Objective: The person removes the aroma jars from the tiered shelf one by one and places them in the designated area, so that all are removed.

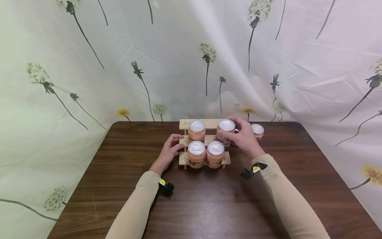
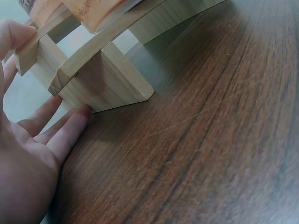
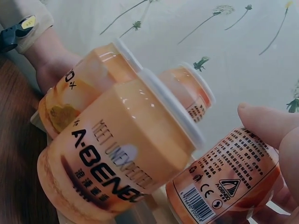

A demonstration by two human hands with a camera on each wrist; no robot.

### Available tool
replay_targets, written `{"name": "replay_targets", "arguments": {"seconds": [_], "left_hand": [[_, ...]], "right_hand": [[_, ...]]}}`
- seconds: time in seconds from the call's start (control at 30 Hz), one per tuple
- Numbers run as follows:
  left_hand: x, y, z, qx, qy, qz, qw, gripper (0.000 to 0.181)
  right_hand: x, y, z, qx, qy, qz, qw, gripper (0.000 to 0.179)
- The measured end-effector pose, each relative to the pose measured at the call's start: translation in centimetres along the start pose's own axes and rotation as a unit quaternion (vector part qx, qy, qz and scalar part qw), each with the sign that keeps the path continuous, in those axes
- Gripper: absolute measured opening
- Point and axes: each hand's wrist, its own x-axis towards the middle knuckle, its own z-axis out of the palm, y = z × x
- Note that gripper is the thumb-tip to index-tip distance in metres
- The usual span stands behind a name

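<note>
A stepped wooden rack (image 1: 182,159) stands near the table's far edge. Two orange jars with clear ribbed lids, a left one (image 1: 196,156) and a right one (image 1: 215,154), sit side by side on its front step. Another jar (image 1: 197,129) sits on the left of the middle step. My left hand (image 1: 168,152) grips the rack's left end, thumb at the middle step's end and other fingers (image 2: 70,133) against the side panel. My right hand (image 1: 243,137) holds a jar (image 3: 224,182) from its right side, over the right of the middle step; its label and barcode show in the right wrist view.
Right of the rack, partly hidden behind my right hand, is another jar (image 1: 258,130). The dark wood-grain table (image 1: 206,205) extends toward me. A pale curtain with dandelion prints (image 1: 179,59) hangs close behind and along both sides.
</note>
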Motion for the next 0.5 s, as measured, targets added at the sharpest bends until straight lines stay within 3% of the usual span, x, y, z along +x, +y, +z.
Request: {"name": "replay_targets", "arguments": {"seconds": [0.23, 0.5], "left_hand": [[-0.2, 0.2, -0.1, 0.0, -0.005, -0.009, 1.0, 0.038], [-0.1, 0.1, -0.1, 0.005, -0.003, -0.005, 1.0, 0.038]], "right_hand": [[-0.5, 0.1, -1.3, 0.011, 0.012, 0.011, 0.9998, 0.054], [-1.2, 0.6, -3.0, -0.024, 0.031, -0.006, 0.9992, 0.052]]}}
